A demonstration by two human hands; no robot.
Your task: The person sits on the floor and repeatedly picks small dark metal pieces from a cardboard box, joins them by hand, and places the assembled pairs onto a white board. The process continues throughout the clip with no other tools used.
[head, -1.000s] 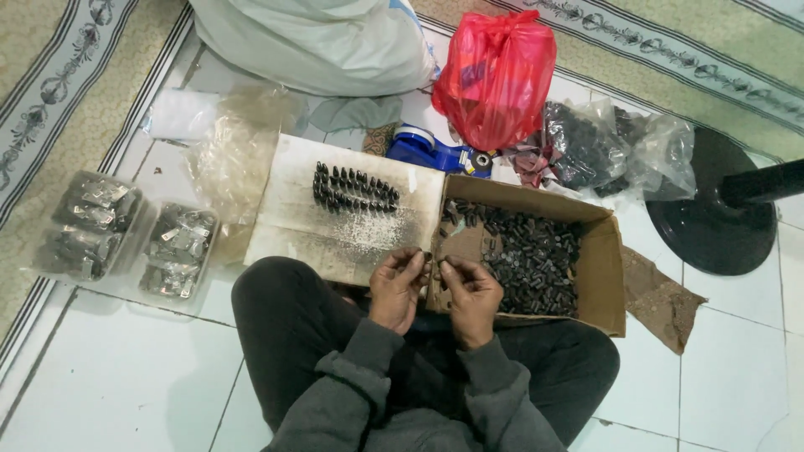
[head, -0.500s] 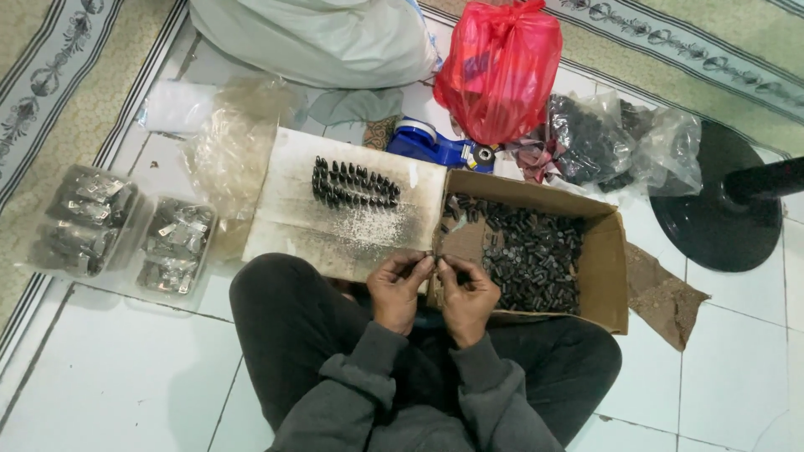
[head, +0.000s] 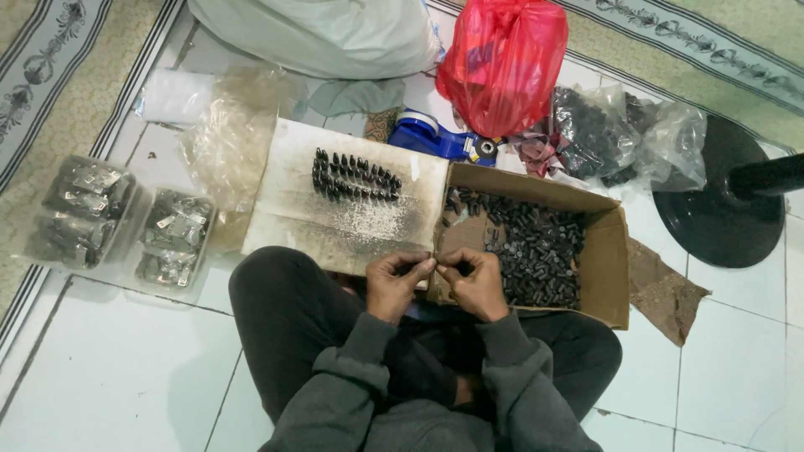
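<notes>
My left hand (head: pixel 394 283) and my right hand (head: pixel 474 282) meet fingertip to fingertip above my lap, pinching a small dark part (head: pixel 435 266) between them. Just beyond them lies a dirty white board (head: pixel 293 201) carrying rows of small black cylindrical parts (head: pixel 355 177). To the right of the board stands an open cardboard box (head: pixel 610 268) filled with several loose black parts (head: pixel 536 249). I sit cross-legged in dark trousers and a grey sweatshirt.
Clear bags of packed metal pieces (head: pixel 84 205) lie at the left. A red plastic bag (head: pixel 504 60), a blue tape dispenser (head: pixel 435 138), clear bags of black parts (head: pixel 615 134), a white sack (head: pixel 327 33) and a black round stand base (head: pixel 729 201) ring the far side.
Both hands stay together over my lap, their fingers shifting slightly on the small part. The view has drifted a little; nothing else moved.
</notes>
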